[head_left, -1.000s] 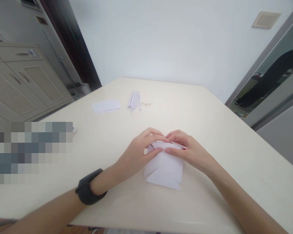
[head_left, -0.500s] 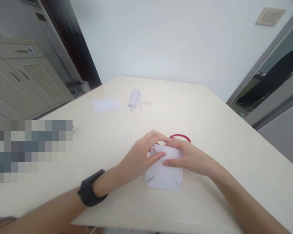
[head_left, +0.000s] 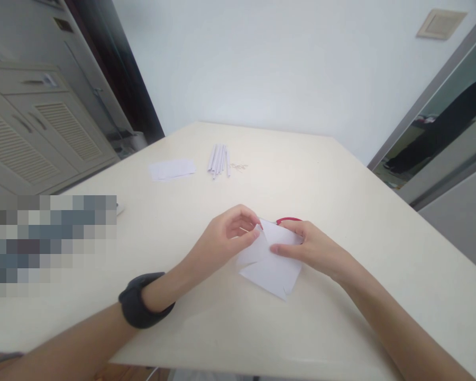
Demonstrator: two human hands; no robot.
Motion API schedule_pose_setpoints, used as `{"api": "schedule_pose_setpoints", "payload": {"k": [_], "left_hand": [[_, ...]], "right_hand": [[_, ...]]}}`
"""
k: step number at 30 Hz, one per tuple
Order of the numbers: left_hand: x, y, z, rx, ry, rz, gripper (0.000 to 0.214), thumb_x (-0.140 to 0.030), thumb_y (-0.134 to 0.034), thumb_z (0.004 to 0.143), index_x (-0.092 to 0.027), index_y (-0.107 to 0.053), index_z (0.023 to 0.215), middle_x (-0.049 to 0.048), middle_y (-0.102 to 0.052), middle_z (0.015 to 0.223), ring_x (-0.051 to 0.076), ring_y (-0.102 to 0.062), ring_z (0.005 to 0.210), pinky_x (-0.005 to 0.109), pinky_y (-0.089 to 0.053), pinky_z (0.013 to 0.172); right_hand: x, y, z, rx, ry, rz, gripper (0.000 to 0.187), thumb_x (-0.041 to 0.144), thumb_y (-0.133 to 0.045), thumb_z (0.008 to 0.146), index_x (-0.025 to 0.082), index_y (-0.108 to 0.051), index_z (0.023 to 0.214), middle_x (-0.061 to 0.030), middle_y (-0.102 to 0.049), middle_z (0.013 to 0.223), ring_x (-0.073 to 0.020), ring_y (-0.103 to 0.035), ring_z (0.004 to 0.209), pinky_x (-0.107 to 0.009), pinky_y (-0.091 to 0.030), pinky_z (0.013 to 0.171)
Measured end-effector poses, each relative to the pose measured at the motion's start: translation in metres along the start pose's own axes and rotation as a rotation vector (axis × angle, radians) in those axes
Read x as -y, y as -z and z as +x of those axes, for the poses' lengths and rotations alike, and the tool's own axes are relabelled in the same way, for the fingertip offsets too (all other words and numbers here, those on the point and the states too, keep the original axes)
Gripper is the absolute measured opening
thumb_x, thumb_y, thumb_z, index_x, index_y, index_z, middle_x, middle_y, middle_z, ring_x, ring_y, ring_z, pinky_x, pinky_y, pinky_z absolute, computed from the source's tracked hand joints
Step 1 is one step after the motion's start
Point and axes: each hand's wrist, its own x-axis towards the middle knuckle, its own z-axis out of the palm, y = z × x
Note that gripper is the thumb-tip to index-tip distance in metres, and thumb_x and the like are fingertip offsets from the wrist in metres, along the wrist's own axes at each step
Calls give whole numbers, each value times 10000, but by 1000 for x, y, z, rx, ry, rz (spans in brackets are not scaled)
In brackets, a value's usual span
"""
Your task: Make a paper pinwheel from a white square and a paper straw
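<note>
A folded white paper (head_left: 273, 270) lies on the cream table (head_left: 341, 211) in front of me. My left hand (head_left: 222, 241), with a dark band on its wrist, pinches the paper's upper left flap between thumb and fingers and lifts it. My right hand (head_left: 307, 246) presses on the paper's upper right part with thumb and fingers closed on its edge. A red loop (head_left: 287, 220), maybe scissor handles, shows just behind my right fingers, mostly hidden.
Farther back on the table lie a bundle of rolled white paper sticks (head_left: 219, 159), a few small pins (head_left: 238, 168) and a flat white sheet (head_left: 172, 169). A blurred patch covers the left. Cabinets (head_left: 31, 132) stand at left; a person in dark clothes (head_left: 440, 132) stands at far right.
My left hand has lifted a flap of the paper up and to the left. The paper has turned slightly and its lower corner has shifted. My right hand has stayed pressing on it.
</note>
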Motion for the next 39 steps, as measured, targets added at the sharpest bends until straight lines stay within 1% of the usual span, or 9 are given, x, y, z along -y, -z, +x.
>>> {"api": "schedule_pose_setpoints", "payload": {"k": [4,7,11,21,25,29,36,39], "left_hand": [[0,0,2,60,49,-129,34,-209,-551,837,-178,-553,851,4,-594,855,113,-558,802,217,-430,704],[0,0,1,62,73,-184,60,-234,-566,830,-175,-571,842,7,-605,843,117,-557,774,218,-423,677],[0,-1,2,48,89,-205,80,-258,-586,816,-178,-585,816,5,-610,826,126,-553,767,224,-421,673],[-1,-2,2,25,119,-209,124,-305,-602,808,-186,-580,779,-21,-578,774,109,-521,727,210,-394,646],[-1,-2,1,20,97,-197,139,-313,-585,823,-185,-582,769,-26,-566,766,102,-509,723,206,-385,647],[0,-1,1,13,65,-168,153,-312,-568,833,-182,-589,755,-19,-570,770,111,-511,736,218,-392,672],[-1,-1,2,-42,57,-91,213,-333,-530,839,-181,-589,703,-13,-561,727,134,-514,739,242,-406,692],[-2,-1,2,-51,67,-90,217,-354,-526,832,-184,-599,720,2,-585,763,155,-535,771,265,-425,723]], "right_hand": [[1,-1,0,-13,-2,-2,158,312,-594,787,180,-619,869,-35,-588,909,-175,-596,744,-257,-440,589],[0,-1,0,-15,-8,-3,161,315,-596,786,181,-618,872,-35,-592,908,-175,-592,747,-258,-438,592],[0,-1,0,-8,-11,-6,166,320,-593,788,177,-615,869,-33,-589,886,-170,-586,731,-257,-434,585],[-1,0,-1,-12,5,-19,143,311,-588,789,177,-608,834,-29,-583,867,-158,-572,709,-250,-416,574],[-1,0,-1,-12,-4,-27,145,310,-586,790,178,-610,846,-34,-593,876,-161,-576,715,-251,-416,577],[-1,-1,0,-17,-16,-23,145,315,-595,782,181,-602,839,-29,-586,861,-162,-584,713,-248,-422,575],[1,-2,-1,-12,-18,-7,149,311,-597,777,183,-609,853,-35,-584,884,-176,-600,735,-254,-441,585],[1,-2,-1,-25,-21,7,166,326,-598,776,184,-613,860,-45,-602,901,-188,-607,747,-266,-448,593]]}}
